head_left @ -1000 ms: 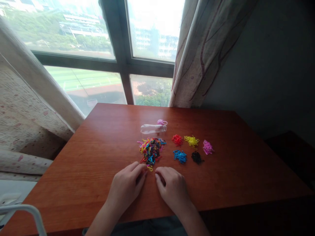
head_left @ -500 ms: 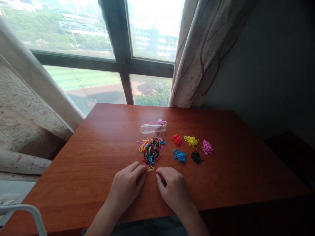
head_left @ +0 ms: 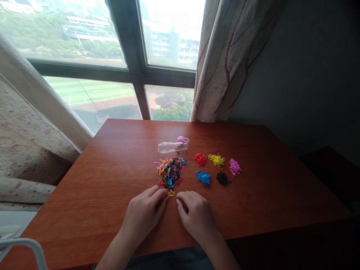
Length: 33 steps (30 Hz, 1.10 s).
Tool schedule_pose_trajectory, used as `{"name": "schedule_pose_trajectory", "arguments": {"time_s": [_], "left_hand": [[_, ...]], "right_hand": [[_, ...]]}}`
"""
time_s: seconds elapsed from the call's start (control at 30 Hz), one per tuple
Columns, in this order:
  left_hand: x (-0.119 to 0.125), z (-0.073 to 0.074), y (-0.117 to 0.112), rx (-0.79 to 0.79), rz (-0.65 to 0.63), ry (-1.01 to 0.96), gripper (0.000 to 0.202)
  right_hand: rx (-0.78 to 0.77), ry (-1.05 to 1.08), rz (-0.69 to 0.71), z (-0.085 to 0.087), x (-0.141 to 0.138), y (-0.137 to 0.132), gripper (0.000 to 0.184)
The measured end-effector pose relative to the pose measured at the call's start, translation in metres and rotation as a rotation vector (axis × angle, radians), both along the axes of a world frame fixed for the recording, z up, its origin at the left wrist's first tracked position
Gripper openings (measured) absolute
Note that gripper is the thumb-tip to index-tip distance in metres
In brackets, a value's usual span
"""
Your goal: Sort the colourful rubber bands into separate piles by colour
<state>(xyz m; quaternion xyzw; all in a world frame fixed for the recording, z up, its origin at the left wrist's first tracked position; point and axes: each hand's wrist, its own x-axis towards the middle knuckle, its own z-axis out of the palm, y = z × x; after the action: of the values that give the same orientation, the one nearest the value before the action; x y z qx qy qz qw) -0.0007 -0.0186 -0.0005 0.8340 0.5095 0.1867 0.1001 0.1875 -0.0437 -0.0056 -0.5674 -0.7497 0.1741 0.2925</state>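
Observation:
A heap of mixed-colour small rubber bands (head_left: 170, 172) lies on the wooden table (head_left: 118, 168). At the heap's near edge is a yellow rubber band (head_left: 171, 193), pinched by my left hand (head_left: 146, 208), whose thumb and fingers are closed at the band's left side. Just right of that band, my right hand (head_left: 195, 212) rests with curled fingers; a small gap shows between thumb and index finger, and I see nothing in it. Sorted piles lie to the right: red bands (head_left: 200, 159), yellow bands (head_left: 216, 160), pink bands (head_left: 235, 167), blue bands (head_left: 203, 178) and black bands (head_left: 223, 179).
Behind the heap a clear plastic bottle (head_left: 172, 147) lies on its side, with a pink cap with a loop (head_left: 182, 139) beside it. A window (head_left: 168, 101) and curtains (head_left: 222, 67) stand beyond the table. At lower left is a white curved rail (head_left: 30, 243).
The view has shifted slightly. My right hand has come a little closer to the yellow band, and my left hand and that band have edged right relative to the heap.

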Motion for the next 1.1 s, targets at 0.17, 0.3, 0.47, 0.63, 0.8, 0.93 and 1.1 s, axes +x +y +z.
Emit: {"name": "schedule_pose_trajectory", "arguments": {"time_s": [0.17,0.3,0.47,0.63,0.8,0.93,1.1], "left_hand": [[0.0,-0.001,0.0,-0.003,0.006,0.01,0.019],[0.0,0.002,0.0,0.0,0.051,-0.026,0.018],[0.001,0.007,0.004,-0.002,0.172,-0.05,0.018],[0.004,0.008,0.007,-0.034,0.184,-0.034,0.017],[0.009,0.008,0.009,-0.053,0.179,-0.029,0.017],[0.011,0.009,0.01,-0.081,0.186,-0.025,0.017],[0.014,0.008,0.009,-0.095,0.189,-0.009,0.016]], "right_hand": [[-0.014,0.018,0.001,0.0,0.0,0.0,0.015],[-0.014,0.015,0.0,-0.001,0.0,0.0,0.015],[0.012,-0.01,-0.004,-0.002,0.0,0.001,0.014],[0.018,-0.005,-0.003,-0.002,0.0,0.001,0.014],[-0.007,0.022,0.003,-0.002,0.0,0.0,0.015],[-0.021,0.031,0.002,-0.001,0.0,0.0,0.015],[-0.029,0.037,0.005,-0.001,0.001,0.001,0.015]]}}
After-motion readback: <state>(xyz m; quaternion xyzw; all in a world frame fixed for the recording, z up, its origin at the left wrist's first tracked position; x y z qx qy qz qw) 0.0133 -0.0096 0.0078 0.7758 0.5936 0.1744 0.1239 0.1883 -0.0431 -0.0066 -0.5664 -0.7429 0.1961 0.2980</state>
